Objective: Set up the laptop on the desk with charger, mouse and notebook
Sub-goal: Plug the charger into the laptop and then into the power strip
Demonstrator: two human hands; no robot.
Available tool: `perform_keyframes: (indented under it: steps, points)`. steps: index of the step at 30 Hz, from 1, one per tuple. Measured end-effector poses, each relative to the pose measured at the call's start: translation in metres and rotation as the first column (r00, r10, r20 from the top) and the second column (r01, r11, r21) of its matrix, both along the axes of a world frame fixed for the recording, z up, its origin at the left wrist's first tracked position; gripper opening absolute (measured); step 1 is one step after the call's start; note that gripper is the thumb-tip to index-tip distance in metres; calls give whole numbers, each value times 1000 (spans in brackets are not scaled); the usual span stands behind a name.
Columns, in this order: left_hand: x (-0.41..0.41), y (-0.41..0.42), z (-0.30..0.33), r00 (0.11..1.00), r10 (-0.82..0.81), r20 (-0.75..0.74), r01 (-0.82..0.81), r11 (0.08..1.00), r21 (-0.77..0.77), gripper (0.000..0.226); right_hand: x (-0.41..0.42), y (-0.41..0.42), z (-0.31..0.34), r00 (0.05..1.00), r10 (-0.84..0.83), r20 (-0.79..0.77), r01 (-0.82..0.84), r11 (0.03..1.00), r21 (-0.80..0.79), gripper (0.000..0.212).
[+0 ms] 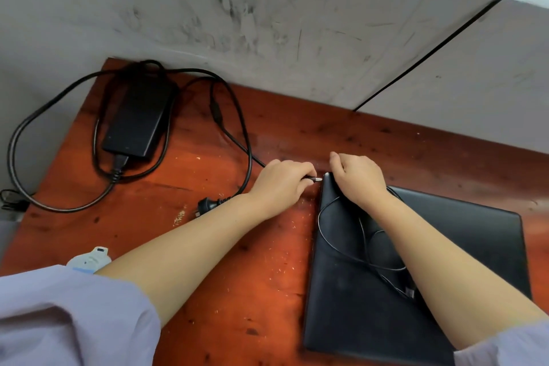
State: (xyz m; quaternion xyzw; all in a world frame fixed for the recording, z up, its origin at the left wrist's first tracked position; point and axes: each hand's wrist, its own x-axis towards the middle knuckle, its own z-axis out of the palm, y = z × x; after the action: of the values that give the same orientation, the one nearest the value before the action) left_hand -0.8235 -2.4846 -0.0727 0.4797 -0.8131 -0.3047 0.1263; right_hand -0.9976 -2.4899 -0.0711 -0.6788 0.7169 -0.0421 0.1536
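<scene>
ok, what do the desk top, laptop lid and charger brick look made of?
Desk: looks like wood with a glossy reddish-brown finish; grain, dark knots, pale scuffs and a sheen near the wall. Laptop lid: matte black, probably plastic; faint smudges, no metallic glint. Charger brick: smooth black plastic, by its look; slightly satin, with soft highlights.

red desk [208,246] holds laptop [356,306] (closed), charger [136,119].
</scene>
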Motion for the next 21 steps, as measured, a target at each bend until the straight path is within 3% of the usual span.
perform_keyframes:
  steps: [9, 21]
  points:
    - [3, -3, 12, 997, -54, -54, 58, 995, 85, 16, -4, -1, 14, 999, -35, 37, 36, 999, -26, 50]
    - [4, 1, 15, 980, -198, 28, 195, 978, 71, 18, -6, 1, 19, 996, -25, 86, 30, 998, -53, 49]
